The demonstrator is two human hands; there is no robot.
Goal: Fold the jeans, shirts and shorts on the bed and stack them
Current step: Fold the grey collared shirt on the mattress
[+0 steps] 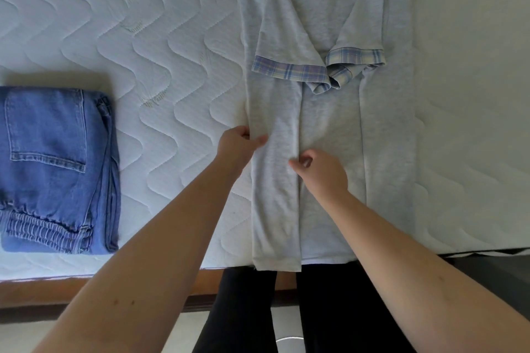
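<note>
So the grey shirt [329, 135] lies lengthwise on the bed [143, 37], running straight away from the person, with the left hand [238, 143] pinching the outer edge of its folded-in left panel, the right hand [321, 169] pinching the inner edge, and the folded jeans [57, 166] well off left.

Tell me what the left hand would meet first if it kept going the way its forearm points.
Probably more of the grey shirt: the left hand already pinches its folded left panel, and beyond lies the plaid-cuffed sleeve. Depth is unclear.
</note>
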